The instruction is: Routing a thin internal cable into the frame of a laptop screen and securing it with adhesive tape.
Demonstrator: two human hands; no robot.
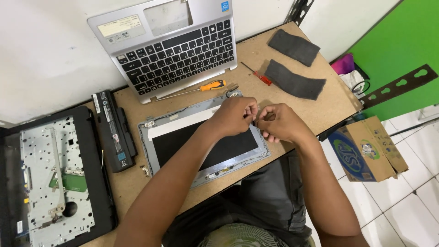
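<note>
My matt brown chipboard desk [315,107] looks rough; the silver brushed-metal-look keyboard deck [169,45], upper centre, is smooth; two dark grey cloth pads [295,64], upper right, look coarse.

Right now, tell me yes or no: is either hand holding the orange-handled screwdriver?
No, the orange-handled screwdriver lies on the table, apart from both hands above the screen panel.

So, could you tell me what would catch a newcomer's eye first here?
Both hands, left hand and right hand, meet fingertip to fingertip over the right edge of a screen panel lying flat mid-table. Behind it rests a silver keyboard with an orange screwdriver; a black battery lies left.
</note>
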